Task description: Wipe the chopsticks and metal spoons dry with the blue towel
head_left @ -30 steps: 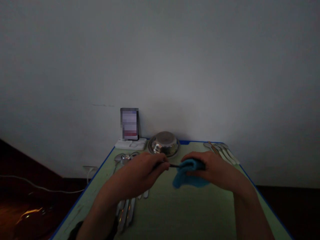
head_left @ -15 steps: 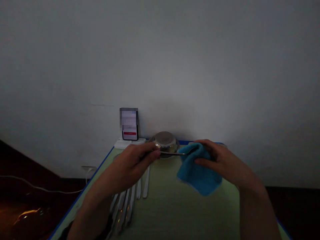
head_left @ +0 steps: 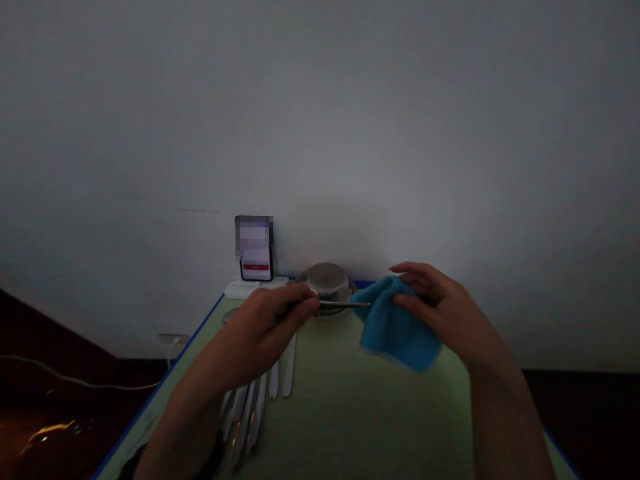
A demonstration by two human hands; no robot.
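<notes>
My left hand (head_left: 267,327) is closed in a pinch on the handle of a thin metal utensil (head_left: 340,305) that points right. Its far end disappears into a blue cloth (head_left: 397,327), so I cannot tell whether it is a spoon or a fork. My right hand (head_left: 443,310) grips that cloth, thumb and fingers pressed on it around the utensil's end. Both hands hover above a pale green table (head_left: 340,413) with a blue edge.
Several metal utensils (head_left: 260,400) lie in a row on the table under my left arm. An upturned steel bowl (head_left: 327,283) sits at the far edge, beside a phone (head_left: 255,250) propped on a white stand against the wall. Cables run on the dark floor at left.
Both hands have risen from the table with the utensil and cloth. The cloth, bunched low a second ago, now hangs open from my right hand, farther right.
</notes>
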